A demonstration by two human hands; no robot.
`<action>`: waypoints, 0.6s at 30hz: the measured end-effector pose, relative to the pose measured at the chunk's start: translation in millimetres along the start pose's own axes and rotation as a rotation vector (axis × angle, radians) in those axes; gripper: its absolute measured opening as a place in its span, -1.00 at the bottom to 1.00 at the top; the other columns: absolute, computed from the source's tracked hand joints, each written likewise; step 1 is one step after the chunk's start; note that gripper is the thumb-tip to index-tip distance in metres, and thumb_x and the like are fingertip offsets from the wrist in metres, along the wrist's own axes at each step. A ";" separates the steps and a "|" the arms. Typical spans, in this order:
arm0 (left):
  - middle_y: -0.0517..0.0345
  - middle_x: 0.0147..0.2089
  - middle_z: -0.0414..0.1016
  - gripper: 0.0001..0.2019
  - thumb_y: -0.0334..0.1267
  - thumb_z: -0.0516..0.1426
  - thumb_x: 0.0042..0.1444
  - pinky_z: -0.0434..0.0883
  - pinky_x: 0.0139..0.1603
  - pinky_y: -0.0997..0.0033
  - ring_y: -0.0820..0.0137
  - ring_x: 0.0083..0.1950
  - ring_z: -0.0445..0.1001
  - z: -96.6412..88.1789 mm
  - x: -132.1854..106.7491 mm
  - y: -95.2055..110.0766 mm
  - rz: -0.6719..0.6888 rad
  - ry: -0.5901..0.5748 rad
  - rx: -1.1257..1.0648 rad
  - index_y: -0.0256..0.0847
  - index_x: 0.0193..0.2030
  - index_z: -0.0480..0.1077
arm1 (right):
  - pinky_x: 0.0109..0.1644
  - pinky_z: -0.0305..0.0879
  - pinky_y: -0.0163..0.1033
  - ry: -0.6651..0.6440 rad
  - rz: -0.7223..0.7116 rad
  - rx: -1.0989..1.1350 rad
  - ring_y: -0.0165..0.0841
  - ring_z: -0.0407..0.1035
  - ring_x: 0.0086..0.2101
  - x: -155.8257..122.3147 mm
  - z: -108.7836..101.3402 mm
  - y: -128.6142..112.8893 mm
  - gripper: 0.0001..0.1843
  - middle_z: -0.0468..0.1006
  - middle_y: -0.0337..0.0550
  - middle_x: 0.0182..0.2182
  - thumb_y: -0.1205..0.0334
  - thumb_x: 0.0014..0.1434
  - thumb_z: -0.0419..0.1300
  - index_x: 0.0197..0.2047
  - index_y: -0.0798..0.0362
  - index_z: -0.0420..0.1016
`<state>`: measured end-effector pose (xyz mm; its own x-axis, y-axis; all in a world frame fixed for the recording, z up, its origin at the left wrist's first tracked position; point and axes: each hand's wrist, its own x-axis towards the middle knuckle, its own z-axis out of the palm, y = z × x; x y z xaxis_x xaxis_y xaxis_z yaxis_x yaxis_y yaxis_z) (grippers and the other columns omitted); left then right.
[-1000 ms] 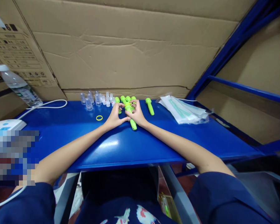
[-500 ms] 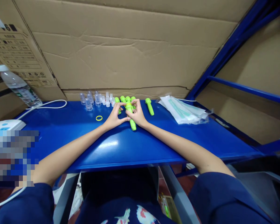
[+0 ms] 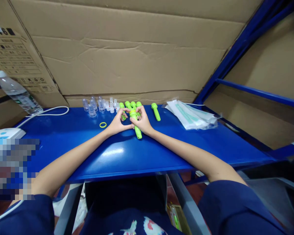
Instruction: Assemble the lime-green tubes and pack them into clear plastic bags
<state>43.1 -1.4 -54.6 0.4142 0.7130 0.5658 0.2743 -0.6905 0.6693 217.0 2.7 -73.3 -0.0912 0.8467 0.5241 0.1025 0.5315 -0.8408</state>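
Both of my hands are on a bright green flashlight-shaped body (image 3: 138, 133), tilted with its head away from me. My right hand (image 3: 145, 124) wraps its fingers and thumb round the upper handle. My left hand (image 3: 116, 124) curves in from the other side, fingertips at the head and thumb against the handle. A yellow ring (image 3: 132, 112) shows round the head between the fingers. Behind the hands several more green bodies (image 3: 127, 104) stand close together, partly hidden. Another green body (image 3: 156, 112) lies to the right, and a loose yellow ring (image 3: 103, 125) lies left of my left hand.
Several clear plastic caps (image 3: 92, 112) and small whitish parts (image 3: 112, 107) stand at the back left. Clear plastic packets (image 3: 189, 116) lie right. A water bottle (image 3: 17, 93), white cable (image 3: 56, 110) and power strip (image 3: 8, 133) are far left. Cardboard (image 3: 127, 65) walls the back.
The hands keep the same hold on the green body. It sits slightly lower and further left in view, while the whole view has shifted a little.
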 end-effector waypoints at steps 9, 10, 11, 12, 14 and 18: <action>0.08 -0.08 0.36 -0.33 -0.05 0.42 -0.09 0.34 -0.21 0.38 0.37 -0.17 0.38 1.3 -0.3 3.2 0.038 0.015 -0.023 -0.18 0.06 0.21 | -0.59 0.45 -0.26 -0.034 -0.044 0.011 -0.44 0.41 -0.50 -2.2 2.9 -4.8 -0.37 0.42 -0.05 0.05 0.27 0.08 0.26 0.17 -0.16 0.11; 0.09 -0.09 0.35 -0.33 -0.06 0.42 -0.09 0.35 -0.20 0.37 0.36 -0.16 0.39 2.8 -1.1 2.9 0.041 0.007 -0.026 -0.17 0.07 0.20 | -0.55 0.46 -0.27 -0.020 -0.061 0.000 -0.43 0.43 -0.48 -1.1 2.5 -3.3 -0.35 0.42 -0.06 0.05 0.28 0.08 0.26 0.18 -0.16 0.10; 0.09 -0.10 0.34 -0.33 -0.07 0.42 -0.09 0.35 -0.19 0.36 0.34 -0.13 0.38 4.6 -2.0 2.6 0.043 -0.001 -0.029 -0.17 0.07 0.20 | -0.53 0.47 -0.27 -0.005 -0.078 -0.005 -0.43 0.44 -0.47 0.1 1.9 -1.4 -0.34 0.42 -0.07 0.04 0.29 0.08 0.27 0.19 -0.16 0.10; 0.08 -0.09 0.33 -0.33 -0.08 0.41 -0.08 0.36 -0.17 0.36 0.32 -0.10 0.38 6.7 -3.0 2.3 0.043 -0.009 -0.029 -0.17 0.09 0.20 | -0.52 0.47 -0.28 0.008 -0.090 -0.006 -0.45 0.43 -0.48 1.6 1.2 0.7 -0.33 0.42 -0.08 0.02 0.29 0.08 0.27 0.20 -0.16 0.09; 0.03 -0.03 0.32 -0.31 -0.10 0.39 -0.06 0.37 -0.13 0.33 0.28 -0.04 0.37 11.1 -4.8 2.0 0.037 -0.025 -0.019 -0.16 0.14 0.18 | -0.54 0.45 -0.29 0.017 -0.096 -0.002 -0.49 0.40 -0.53 4.5 -0.4 5.0 -0.34 0.42 -0.09 0.00 0.27 0.09 0.28 0.19 -0.15 0.09; -0.03 0.06 0.27 -0.23 -0.10 0.38 -0.03 0.38 -0.06 0.28 0.25 0.01 0.34 16.3 -6.1 1.3 0.043 -0.025 -0.005 -0.15 0.24 0.10 | -0.55 0.44 -0.32 0.003 -0.089 -0.004 -0.51 0.40 -0.54 7.7 -2.3 10.7 -0.43 0.41 -0.12 -0.03 0.17 0.11 0.30 0.09 -0.13 0.10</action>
<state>55.0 -8.7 -65.0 0.4474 0.6792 0.5818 0.2519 -0.7199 0.6468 219.7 14.9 -77.9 -0.0976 0.7961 0.5972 0.0980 0.6049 -0.7903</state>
